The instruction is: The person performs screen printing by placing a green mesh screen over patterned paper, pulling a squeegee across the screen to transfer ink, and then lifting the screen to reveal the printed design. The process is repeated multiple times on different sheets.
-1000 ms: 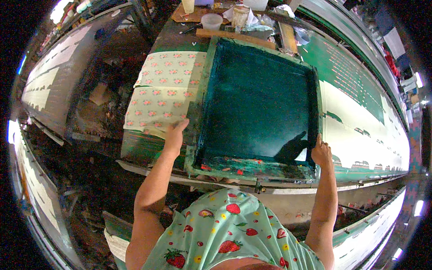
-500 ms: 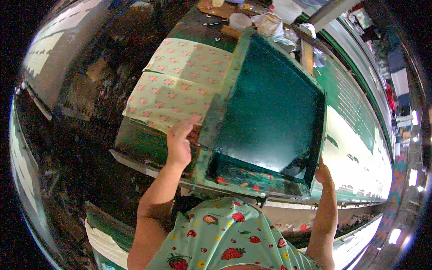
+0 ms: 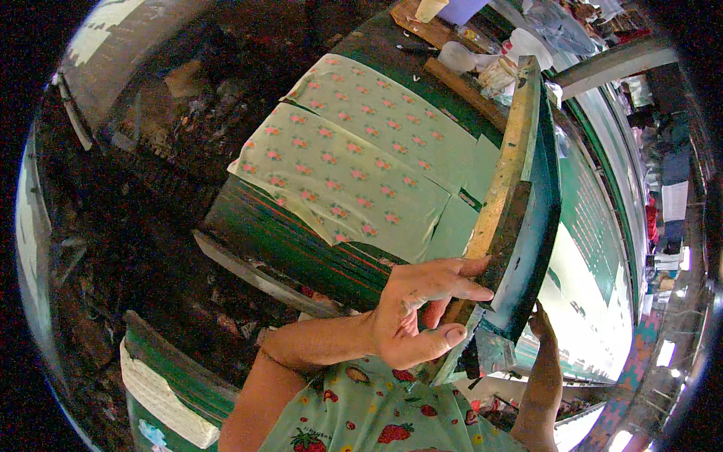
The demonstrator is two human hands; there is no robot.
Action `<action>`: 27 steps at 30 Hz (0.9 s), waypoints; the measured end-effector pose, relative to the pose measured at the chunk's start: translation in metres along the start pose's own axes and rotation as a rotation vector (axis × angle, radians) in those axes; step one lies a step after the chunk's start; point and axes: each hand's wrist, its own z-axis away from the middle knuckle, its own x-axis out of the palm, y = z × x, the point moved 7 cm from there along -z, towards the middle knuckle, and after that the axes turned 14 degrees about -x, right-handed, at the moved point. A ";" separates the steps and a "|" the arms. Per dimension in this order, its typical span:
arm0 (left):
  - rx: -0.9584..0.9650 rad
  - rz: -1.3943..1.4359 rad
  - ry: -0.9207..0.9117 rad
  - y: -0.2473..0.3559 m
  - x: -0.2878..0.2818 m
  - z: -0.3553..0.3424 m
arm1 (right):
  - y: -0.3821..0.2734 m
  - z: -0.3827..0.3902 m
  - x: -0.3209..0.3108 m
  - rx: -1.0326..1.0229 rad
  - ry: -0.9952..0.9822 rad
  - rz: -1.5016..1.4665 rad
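A screen printing frame [image 3: 520, 188] with wooden bars and a dark green mesh is tilted steeply up on its side, its left bar raised. My left hand [image 3: 414, 309] is at the near end of that bar, fingers curled on the wood and thumb by the corner. My right hand [image 3: 542, 324] is at the frame's low right side, its fingertips against the edge and partly hidden. Left of the frame lie two pale green fabric pieces [image 3: 331, 166] printed with rows of pink flowers, flat on the dark green table [image 3: 301, 233].
Plastic tubs [image 3: 456, 56], bags and a wooden strip [image 3: 467, 90] sit at the table's far end. To the right runs another long table with white printed cloth [image 3: 595, 286]. A dark, cluttered floor [image 3: 151, 248] lies left. A grey beam [image 3: 617, 68] crosses the upper right.
The frame has swung up from nearly flat to steeply tilted, its left side lifted and moved right, exposing more of the printed fabric. My left hand has moved right with it.
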 end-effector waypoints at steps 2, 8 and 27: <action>-0.046 -0.015 -0.010 -0.001 -0.001 0.002 | 0.007 0.002 -0.001 -0.005 0.010 0.107; -0.103 -0.064 0.031 -0.010 -0.017 0.011 | 0.027 0.013 0.000 0.025 0.109 -0.241; -1.008 -0.103 0.298 -0.160 -0.156 -0.005 | -0.015 0.068 0.038 -0.168 0.608 -0.750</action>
